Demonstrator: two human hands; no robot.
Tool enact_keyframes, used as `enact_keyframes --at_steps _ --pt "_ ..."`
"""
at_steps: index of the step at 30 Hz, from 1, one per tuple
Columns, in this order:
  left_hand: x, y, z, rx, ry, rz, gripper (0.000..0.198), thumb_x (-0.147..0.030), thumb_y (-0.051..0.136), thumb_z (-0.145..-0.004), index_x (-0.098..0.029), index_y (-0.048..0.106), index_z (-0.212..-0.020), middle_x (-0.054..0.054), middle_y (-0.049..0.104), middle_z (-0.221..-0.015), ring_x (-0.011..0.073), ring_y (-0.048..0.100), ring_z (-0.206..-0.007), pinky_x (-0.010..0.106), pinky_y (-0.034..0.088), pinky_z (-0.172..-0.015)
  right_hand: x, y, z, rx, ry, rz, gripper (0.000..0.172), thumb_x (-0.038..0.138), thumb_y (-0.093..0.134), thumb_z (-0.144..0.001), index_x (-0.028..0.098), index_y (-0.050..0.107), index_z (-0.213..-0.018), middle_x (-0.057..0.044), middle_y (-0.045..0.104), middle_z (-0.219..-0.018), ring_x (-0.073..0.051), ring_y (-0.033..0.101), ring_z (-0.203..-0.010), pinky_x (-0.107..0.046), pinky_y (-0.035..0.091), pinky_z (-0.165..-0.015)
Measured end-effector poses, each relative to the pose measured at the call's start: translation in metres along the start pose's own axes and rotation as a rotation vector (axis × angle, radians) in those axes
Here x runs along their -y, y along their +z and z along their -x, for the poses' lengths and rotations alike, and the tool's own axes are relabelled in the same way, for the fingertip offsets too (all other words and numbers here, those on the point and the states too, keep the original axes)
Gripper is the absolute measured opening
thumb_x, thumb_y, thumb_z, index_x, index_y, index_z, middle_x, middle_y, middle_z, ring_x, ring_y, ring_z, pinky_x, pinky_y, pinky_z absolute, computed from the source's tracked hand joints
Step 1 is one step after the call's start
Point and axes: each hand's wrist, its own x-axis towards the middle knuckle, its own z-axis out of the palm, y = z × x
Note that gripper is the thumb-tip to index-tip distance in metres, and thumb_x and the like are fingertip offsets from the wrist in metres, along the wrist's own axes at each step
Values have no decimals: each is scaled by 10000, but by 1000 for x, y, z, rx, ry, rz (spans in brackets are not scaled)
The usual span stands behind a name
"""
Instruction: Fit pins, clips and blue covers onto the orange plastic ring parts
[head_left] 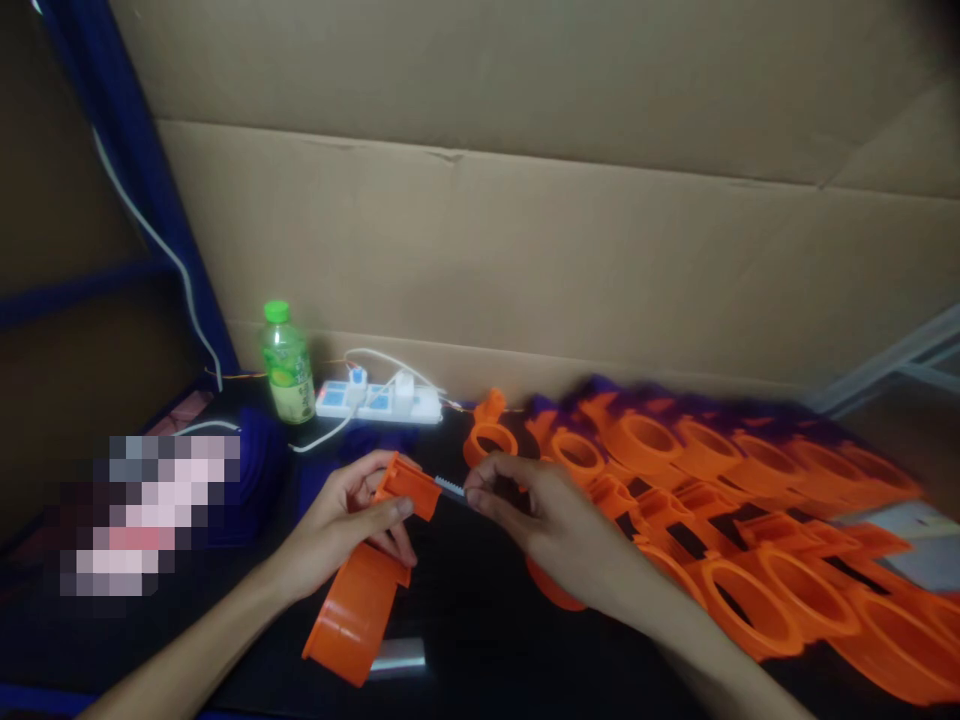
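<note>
left hand (pixel 352 515) curls round the part (pixel 411 483); right hand (pixel 536 515) pinches the strip (pixel 450 488), long axis pointing left at the part, short of the tabletop's far edge.

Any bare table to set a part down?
Yes: black tabletop between the pale strip and right forearm. Smaller, dimmer patch: between left forearm and the pixelated area; harder to judge.
Crowded: right side, rows of orange parts; back left, bottle and power strip.
</note>
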Motion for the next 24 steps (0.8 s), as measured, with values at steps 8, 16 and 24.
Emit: enact_keyframes --at_steps 8,16,24 --pt "2 -4 -2 -49 -12 -54 322 -326 703 -874 -186 596 -1143 59 740 -770 204 734 -602 263 582 -558 0 15 -28 30 -46 -4 114 233 587 -895 168 669 -851 -20 659 -802 -129 564 -724 -251 411 -640" --pt "1 -6 -6 -73 -56 -25 353 -384 703 -861 -161 605 -1116 76 745 -740 227 732 -577 269 567 -519 -2 32 -54 22 -86 -18 94 159 582 -870 156 672 -844 -7 642 -768 -109 539 -681 -235 398 -629" --pt "0 -13 -9 -169 -48 -42 347 -372 744 -824 -144 625 -1057 83 742 -674 231 729 -565 283 581 -545 -3 47 -66 -4 -115 -81 126 186 548 -922 161 654 -858 -20 655 -802 -117 568 -710 -247 422 -676"
